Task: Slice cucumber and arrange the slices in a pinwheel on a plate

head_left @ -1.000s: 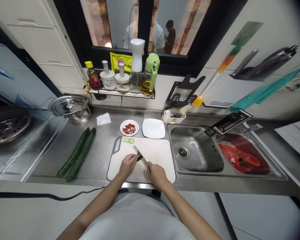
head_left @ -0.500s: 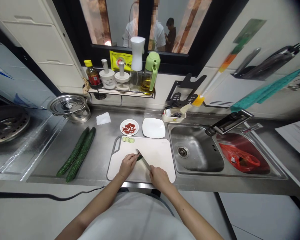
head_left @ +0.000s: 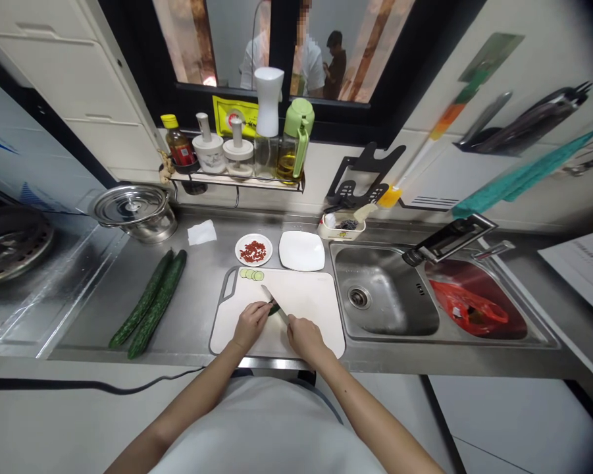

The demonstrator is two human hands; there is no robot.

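Note:
My right hand (head_left: 305, 337) is closed round the handle of a knife (head_left: 275, 303), whose blade slants up and left over the white cutting board (head_left: 310, 296). Close beside the blade, my left hand (head_left: 251, 322) pinches a small dark green piece of cucumber (head_left: 274, 308), mostly covered by the fingers and the knife. Several pale cucumber slices (head_left: 251, 274) overlap in a row at the board's upper left. Two whole cucumbers (head_left: 151, 303) lie side by side on the steel counter to the left.
Behind the board stand a small plate of chopped red bits (head_left: 253, 251) and a white square plate (head_left: 302, 251). A sink (head_left: 385, 296) with a red plastic bag (head_left: 468, 308) adjoins on the right. A lidded pot (head_left: 137, 212) is at back left, below a bottle shelf (head_left: 237, 179).
The knife and my right hand have shifted a little left and up, towards my left hand. My left hand still holds the cucumber piece. The whole view has moved slightly.

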